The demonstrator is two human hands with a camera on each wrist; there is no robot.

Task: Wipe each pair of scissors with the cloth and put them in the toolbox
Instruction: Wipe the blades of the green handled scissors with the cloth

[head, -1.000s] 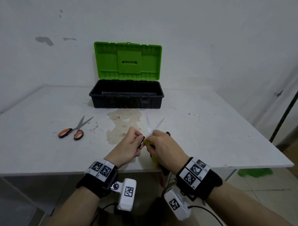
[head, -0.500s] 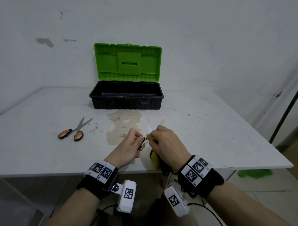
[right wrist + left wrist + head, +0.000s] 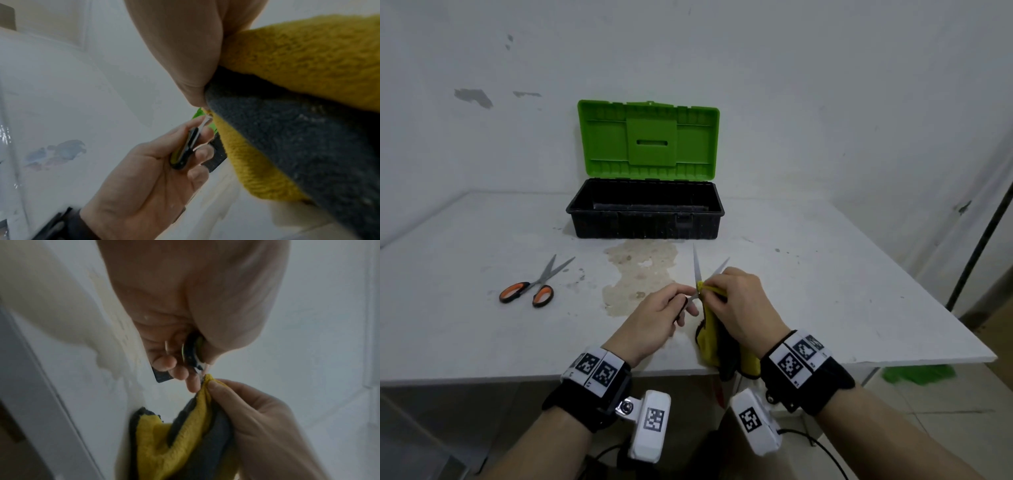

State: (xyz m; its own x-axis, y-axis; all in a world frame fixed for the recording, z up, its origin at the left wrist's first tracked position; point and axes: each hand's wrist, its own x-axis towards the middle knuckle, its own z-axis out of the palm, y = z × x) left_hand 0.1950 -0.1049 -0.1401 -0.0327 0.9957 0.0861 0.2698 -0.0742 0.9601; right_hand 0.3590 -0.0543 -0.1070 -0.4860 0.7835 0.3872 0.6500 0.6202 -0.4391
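White table [image 3: 825, 274] bears open toolbox [image 3: 645, 219], orange-handled scissors [image 3: 534, 286], brownish stain [image 3: 640, 270].

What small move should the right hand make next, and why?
Probably slide the cloth up the blade toward the tip. The right hand pinches it at the base of the open scissors that the left hand holds, so the blades above look unwiped.

The left hand [image 3: 654, 315] hides the held scissors' [image 3: 697, 270] dark handles.

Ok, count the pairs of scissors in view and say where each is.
2. The orange-handled scissors lie on the table, left of the stain. The black-handled scissors are held in the left hand. The toolbox floor is partly hidden.
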